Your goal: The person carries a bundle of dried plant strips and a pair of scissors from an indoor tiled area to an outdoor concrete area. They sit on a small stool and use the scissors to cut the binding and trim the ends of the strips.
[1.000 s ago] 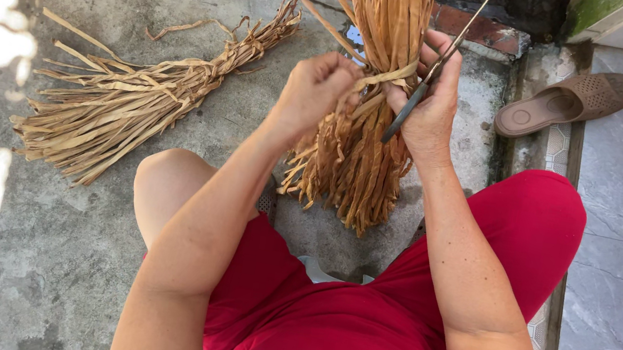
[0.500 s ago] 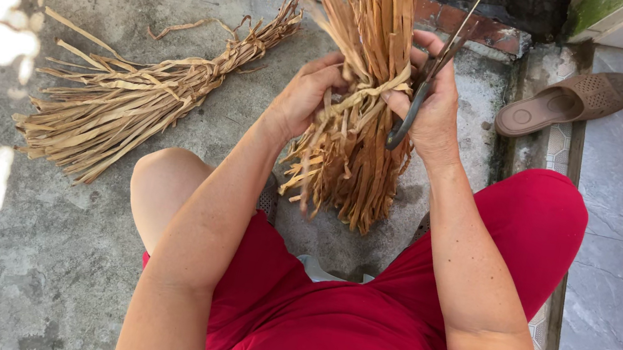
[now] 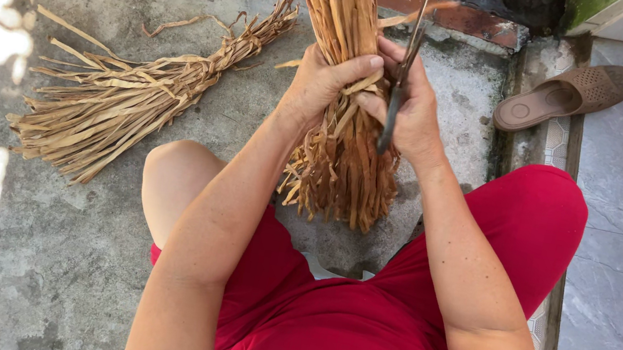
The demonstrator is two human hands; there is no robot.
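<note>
Head view, seated person in red clothing. Nearest the camera, both forearms reached forward over the knees. The left hand [image 3: 325, 84] was clamped around the waist of the dried leaf bundle [image 3: 347, 122], thumb over a strip wound across it. The right hand [image 3: 415, 112] pressed against the same waist from the other side, its grip closed on both the bundle and a pair of dark scissors [image 3: 401, 80], blades pointing away from the body. The bundle stood upright between the knees, flared ends down toward the concrete floor [image 3: 20, 253].

Judged from this, the binding at the waist appeared partly wound but not yet finished; no cut was under way. Farther left lay a finished bundle [image 3: 138, 100], bound and tapering, suggesting one unit complete.

Compared with a second earlier, the hands had closed together on the waist, and the scissors had swung from slanted to nearly vertical. Beyond, a brown sandal [image 3: 569, 96] rested beside the tiled strip.
</note>
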